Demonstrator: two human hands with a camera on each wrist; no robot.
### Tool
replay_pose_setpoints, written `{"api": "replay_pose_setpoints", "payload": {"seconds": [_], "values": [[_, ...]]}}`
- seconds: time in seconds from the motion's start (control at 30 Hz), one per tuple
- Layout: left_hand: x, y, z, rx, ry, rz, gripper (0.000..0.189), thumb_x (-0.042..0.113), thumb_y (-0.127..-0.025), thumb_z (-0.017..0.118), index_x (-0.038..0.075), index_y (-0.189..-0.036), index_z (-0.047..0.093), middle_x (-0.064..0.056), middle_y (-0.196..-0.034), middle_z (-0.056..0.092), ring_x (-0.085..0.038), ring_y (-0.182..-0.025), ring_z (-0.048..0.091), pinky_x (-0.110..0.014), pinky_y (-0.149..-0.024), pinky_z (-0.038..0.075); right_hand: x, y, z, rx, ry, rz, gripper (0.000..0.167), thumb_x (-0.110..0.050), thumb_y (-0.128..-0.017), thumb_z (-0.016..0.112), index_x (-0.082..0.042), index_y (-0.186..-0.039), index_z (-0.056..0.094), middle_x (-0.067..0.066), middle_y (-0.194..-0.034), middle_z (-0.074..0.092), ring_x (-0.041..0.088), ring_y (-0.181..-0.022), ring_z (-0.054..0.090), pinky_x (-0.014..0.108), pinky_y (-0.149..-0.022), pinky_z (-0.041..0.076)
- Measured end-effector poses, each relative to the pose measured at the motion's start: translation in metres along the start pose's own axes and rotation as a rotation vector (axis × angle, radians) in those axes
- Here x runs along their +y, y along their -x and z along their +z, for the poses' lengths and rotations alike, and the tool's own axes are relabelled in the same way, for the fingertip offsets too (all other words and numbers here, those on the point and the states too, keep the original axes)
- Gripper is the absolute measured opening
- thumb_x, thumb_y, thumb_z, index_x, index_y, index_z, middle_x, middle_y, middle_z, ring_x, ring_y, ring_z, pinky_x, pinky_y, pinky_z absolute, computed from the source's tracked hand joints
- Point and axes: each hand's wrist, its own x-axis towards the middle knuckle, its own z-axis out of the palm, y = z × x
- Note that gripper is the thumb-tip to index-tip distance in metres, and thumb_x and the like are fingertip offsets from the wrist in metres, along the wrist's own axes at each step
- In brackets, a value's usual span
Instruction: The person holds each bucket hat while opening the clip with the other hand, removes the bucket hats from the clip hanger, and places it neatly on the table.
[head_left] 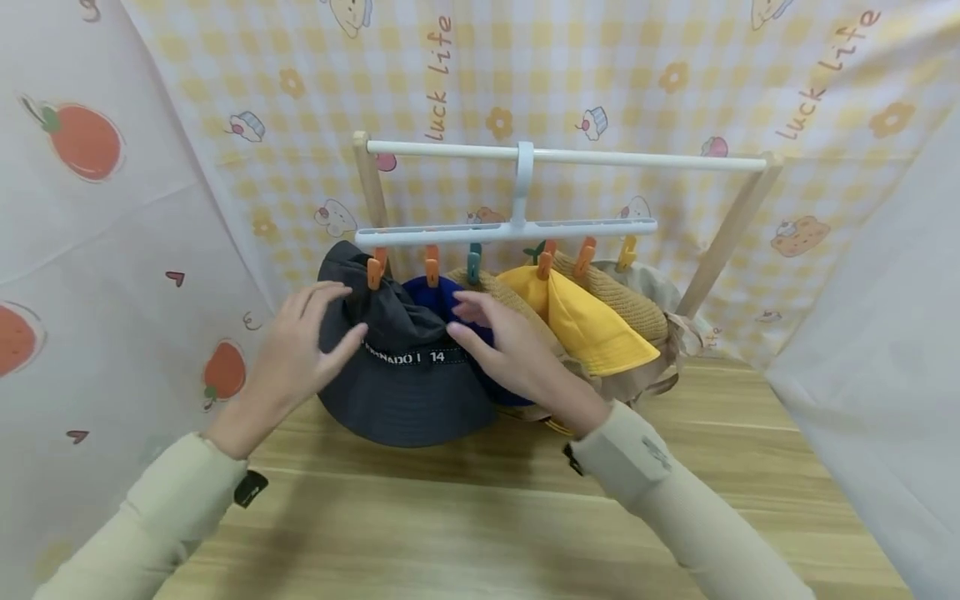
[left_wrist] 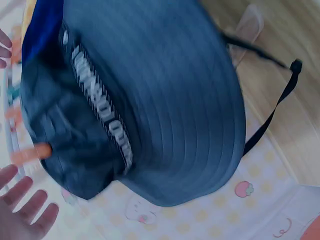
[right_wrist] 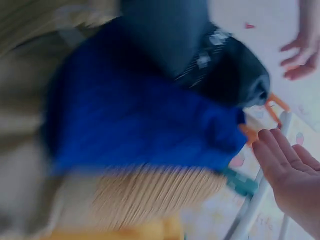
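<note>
A dark grey bucket hat (head_left: 405,392) with a lettered band hangs at the left end of a pale blue clip hanger (head_left: 442,237). My left hand (head_left: 300,337), fingers spread, is at the hat's left side; in the left wrist view its fingers show near an orange clip (left_wrist: 32,154), holding nothing. Between the dark hat and a blue hat (right_wrist: 135,115) is my right hand (head_left: 521,346), its fingers loosely extended. The right wrist view has that hand beside another orange clip (right_wrist: 248,134). Whether either hand touches fabric, I cannot tell.
Farther right hang a yellow bucket hat (head_left: 592,325), tan knit hats (head_left: 637,312) and a pale hat (head_left: 637,279), held by coloured clips. The hanger hooks over a white rod (head_left: 637,157) with wooden posts (head_left: 731,233). Patterned cloth (head_left: 480,75) stands behind the wooden tabletop (head_left: 465,533).
</note>
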Motion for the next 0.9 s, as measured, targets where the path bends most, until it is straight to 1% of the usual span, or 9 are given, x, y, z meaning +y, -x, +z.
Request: {"api": "replay_pose_setpoints", "payload": {"seconds": [0.1, 0.17, 0.23, 0.3, 0.4, 0.57, 0.67, 0.77, 0.9], "values": [[-0.01, -0.009, -0.001, -0.081, 0.032, -0.097, 0.043, 0.015, -0.087, 0.063, 0.001, -0.127, 0.05, -0.02, -0.127, 0.049, -0.038, -0.119, 0.045, -0.053, -0.097, 0.036, -0.009, -0.026, 0.01, -0.003, -0.116, 0.012, 0.044, -0.026, -0.099, 0.046, -0.006, -0.137, 0.041, 0.011, -0.13, 0.056, 0.02, -0.12, 0.054, 0.034, -0.101, 0.042], [-0.015, -0.016, 0.0, -0.129, 0.068, -0.149, 0.043, 0.014, -0.091, 0.058, 0.002, -0.131, 0.047, -0.021, -0.132, 0.046, -0.039, -0.123, 0.042, -0.055, -0.099, 0.034, -0.014, -0.041, 0.017, -0.005, -0.163, 0.05, 0.042, -0.023, -0.1, 0.044, -0.007, -0.138, 0.041, 0.01, -0.133, 0.054, 0.018, -0.123, 0.052, 0.031, -0.101, 0.041], [-0.019, -0.023, 0.004, -0.168, 0.096, -0.179, 0.044, 0.015, -0.094, 0.054, 0.003, -0.135, 0.044, -0.02, -0.137, 0.043, -0.038, -0.127, 0.04, -0.055, -0.101, 0.032, -0.018, -0.055, 0.024, -0.004, -0.184, 0.107, 0.041, -0.022, -0.1, 0.042, -0.009, -0.14, 0.04, 0.008, -0.137, 0.051, 0.017, -0.126, 0.049, 0.03, -0.102, 0.04], [-0.023, -0.03, 0.008, -0.196, 0.112, -0.188, 0.044, 0.016, -0.095, 0.051, 0.004, -0.137, 0.042, -0.019, -0.14, 0.041, -0.037, -0.13, 0.038, -0.054, -0.104, 0.03, -0.021, -0.067, 0.032, -0.005, -0.193, 0.165, 0.042, -0.022, -0.101, 0.04, -0.01, -0.142, 0.038, 0.007, -0.14, 0.048, 0.016, -0.128, 0.046, 0.03, -0.104, 0.038], [-0.026, -0.038, 0.015, -0.225, 0.121, -0.176, 0.041, 0.017, -0.097, 0.047, 0.003, -0.136, 0.044, -0.019, -0.14, 0.042, -0.035, -0.132, 0.035, -0.053, -0.106, 0.028, -0.023, -0.08, 0.043, 0.001, -0.204, 0.235, 0.045, -0.023, -0.101, 0.039, -0.012, -0.144, 0.034, 0.006, -0.143, 0.045, 0.015, -0.13, 0.043, 0.03, -0.105, 0.037], [-0.026, -0.046, 0.02, -0.229, 0.108, -0.162, 0.032, 0.015, -0.098, 0.046, -0.001, -0.125, 0.051, -0.021, -0.132, 0.05, -0.037, -0.133, 0.034, -0.053, -0.107, 0.027, -0.024, -0.091, 0.055, 0.025, -0.199, 0.232, 0.047, -0.023, -0.101, 0.038, -0.01, -0.146, 0.03, 0.006, -0.144, 0.043, 0.016, -0.131, 0.042, 0.03, -0.106, 0.035], [-0.025, -0.048, 0.02, -0.209, 0.098, -0.145, 0.026, 0.013, -0.097, 0.048, -0.002, -0.117, 0.055, -0.021, -0.122, 0.056, -0.036, -0.124, 0.043, -0.051, -0.102, 0.033, -0.025, -0.095, 0.057, 0.038, -0.19, 0.219, 0.046, -0.023, -0.101, 0.039, -0.009, -0.145, 0.032, 0.006, -0.143, 0.044, 0.016, -0.13, 0.044, 0.03, -0.106, 0.036], [-0.025, -0.048, 0.019, -0.177, 0.09, -0.105, 0.02, 0.011, -0.094, 0.053, -0.002, -0.108, 0.058, -0.019, -0.11, 0.06, -0.034, -0.108, 0.052, -0.049, -0.092, 0.039, -0.026, -0.096, 0.057, 0.053, -0.207, 0.21, 0.047, -0.026, -0.1, 0.042, -0.008, -0.143, 0.036, 0.008, -0.141, 0.047, 0.017, -0.128, 0.047, 0.03, -0.103, 0.039], [-0.027, -0.045, 0.016, -0.135, 0.082, -0.033, 0.014, 0.01, -0.091, 0.058, 0.0, -0.1, 0.061, -0.016, -0.099, 0.063, -0.031, -0.092, 0.052, -0.045, -0.081, 0.042, -0.028, -0.097, 0.057, 0.099, -0.253, 0.192, 0.049, -0.032, -0.096, 0.049, -0.006, -0.137, 0.043, 0.01, -0.133, 0.055, 0.017, -0.121, 0.053, 0.029, -0.099, 0.044]]}}
